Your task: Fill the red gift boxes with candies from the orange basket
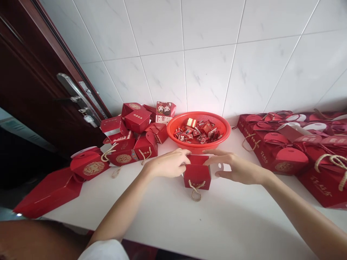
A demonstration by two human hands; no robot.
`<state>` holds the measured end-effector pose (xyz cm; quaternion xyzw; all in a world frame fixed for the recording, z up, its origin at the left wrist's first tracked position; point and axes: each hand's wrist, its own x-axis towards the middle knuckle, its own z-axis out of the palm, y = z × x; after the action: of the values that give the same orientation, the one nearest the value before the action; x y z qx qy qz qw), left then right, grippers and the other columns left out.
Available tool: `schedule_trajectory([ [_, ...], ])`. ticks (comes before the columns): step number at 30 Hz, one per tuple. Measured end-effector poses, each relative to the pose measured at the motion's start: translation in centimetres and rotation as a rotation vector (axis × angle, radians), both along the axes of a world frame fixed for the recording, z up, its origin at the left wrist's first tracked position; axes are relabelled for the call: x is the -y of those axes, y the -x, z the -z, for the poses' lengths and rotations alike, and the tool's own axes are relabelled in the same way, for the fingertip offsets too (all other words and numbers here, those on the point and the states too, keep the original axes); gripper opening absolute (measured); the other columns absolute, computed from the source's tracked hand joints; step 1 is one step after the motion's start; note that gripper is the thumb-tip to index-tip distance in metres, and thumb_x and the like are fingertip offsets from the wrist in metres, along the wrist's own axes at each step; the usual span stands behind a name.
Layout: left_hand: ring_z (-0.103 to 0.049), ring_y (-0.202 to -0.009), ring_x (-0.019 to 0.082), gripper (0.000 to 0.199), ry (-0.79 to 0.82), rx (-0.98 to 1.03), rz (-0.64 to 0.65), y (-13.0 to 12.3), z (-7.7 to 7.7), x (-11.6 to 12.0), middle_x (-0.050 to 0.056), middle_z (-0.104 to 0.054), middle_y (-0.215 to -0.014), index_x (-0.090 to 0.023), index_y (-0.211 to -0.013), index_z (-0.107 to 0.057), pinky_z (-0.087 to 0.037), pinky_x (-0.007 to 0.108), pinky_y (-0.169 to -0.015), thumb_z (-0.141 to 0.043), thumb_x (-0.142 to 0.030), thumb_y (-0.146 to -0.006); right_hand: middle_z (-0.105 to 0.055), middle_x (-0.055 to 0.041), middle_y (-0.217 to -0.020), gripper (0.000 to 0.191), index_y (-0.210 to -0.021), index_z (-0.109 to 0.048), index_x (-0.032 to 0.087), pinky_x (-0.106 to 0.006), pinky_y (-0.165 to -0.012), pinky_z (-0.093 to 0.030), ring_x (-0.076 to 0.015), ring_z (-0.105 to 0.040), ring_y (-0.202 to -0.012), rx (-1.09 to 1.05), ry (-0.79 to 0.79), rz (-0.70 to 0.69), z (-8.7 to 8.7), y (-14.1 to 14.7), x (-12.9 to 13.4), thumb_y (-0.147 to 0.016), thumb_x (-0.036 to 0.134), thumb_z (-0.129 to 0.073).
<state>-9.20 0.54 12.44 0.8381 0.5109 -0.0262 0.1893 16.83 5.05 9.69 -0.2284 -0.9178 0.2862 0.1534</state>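
A small red gift box (pixel 197 178) stands on the white table between my hands, its beige rope handle (pixel 196 195) hanging down in front. At the box's left upper edge, my left hand (pixel 170 163) has its thumb and fingers bent around the side. My right hand (pixel 236 167) is at the right upper edge, fingertips touching the top and thumb apart from them. A white inner flap with a hole (pixel 224 167) sticks out to the right, under that hand. Part of the box top is hidden by my fingers.
Behind the box, a red plastic basket (pixel 173 126) holds many small red-wrapped sweets. Red boxes (pixel 137 119) are piled at the left, and rows of red boxes with rope handles (pixel 287 159) fill the right. A tiled wall (pixel 206 79) backs the table; a dark door (pixel 35 68) is at left.
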Motion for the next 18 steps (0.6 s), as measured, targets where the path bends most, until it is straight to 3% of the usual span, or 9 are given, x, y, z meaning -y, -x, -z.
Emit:
schedule_trajectory([
  [5,-0.051,-0.133,0.025,0.037,0.026,0.024,0.080,0.5,-0.4,0.1,0.002,-0.054,-0.145,-0.025,-0.103,-0.074,-0.043,0.034,-0.107,-0.046,-0.011,-0.085,-0.057,-0.0083,-0.142,0.053,-0.134,-0.062,0.034,-0.033,-0.077,-0.059,-0.0196,-0.071,-0.094,-0.035,-0.005,-0.065,0.2,0.2,0.6,-0.091,0.005,-0.049],
  [9,-0.052,-0.131,0.024,0.051,0.045,-0.005,0.073,0.3,-1.0,0.5,0.005,-0.058,-0.139,-0.026,-0.132,-0.061,-0.043,0.034,-0.106,-0.045,-0.012,-0.087,-0.060,-0.0102,-0.139,0.042,-0.131,-0.065,0.030,-0.037,-0.088,-0.058,-0.0266,-0.064,-0.120,-0.066,-0.027,-0.115,0.0,0.2,0.8,-0.095,0.013,-0.052],
  [11,-0.049,-0.134,0.024,0.057,0.049,0.008,0.033,0.3,-1.2,0.6,0.007,-0.054,-0.144,-0.024,-0.143,-0.051,-0.042,0.034,-0.107,-0.044,-0.013,-0.088,-0.059,-0.0111,-0.140,0.035,-0.128,-0.068,0.028,-0.037,-0.090,-0.057,-0.0277,-0.062,-0.122,-0.067,-0.005,-0.136,-0.2,0.1,0.9,-0.095,0.022,-0.057],
  [14,-0.048,-0.136,0.024,0.062,0.049,0.058,-0.020,0.4,-1.2,0.4,0.007,-0.047,-0.152,-0.023,-0.148,-0.043,-0.042,0.034,-0.108,-0.047,-0.015,-0.087,-0.053,-0.0112,-0.146,0.030,-0.122,-0.072,0.026,-0.037,-0.094,-0.055,-0.0285,-0.061,-0.125,-0.108,0.055,-0.174,-0.7,0.3,1.1,-0.095,0.035,-0.062],
  [18,-0.051,-0.132,0.024,0.064,0.048,0.123,-0.083,0.5,-1.0,0.0,0.006,-0.048,-0.152,-0.025,-0.147,-0.043,-0.044,0.033,-0.104,-0.050,-0.018,-0.084,-0.036,-0.0060,-0.161,0.025,-0.106,-0.080,0.026,-0.041,-0.113,-0.042,-0.0304,-0.037,-0.146,-0.123,0.055,-0.217,-0.6,0.9,1.2,-0.094,0.040,-0.063],
])
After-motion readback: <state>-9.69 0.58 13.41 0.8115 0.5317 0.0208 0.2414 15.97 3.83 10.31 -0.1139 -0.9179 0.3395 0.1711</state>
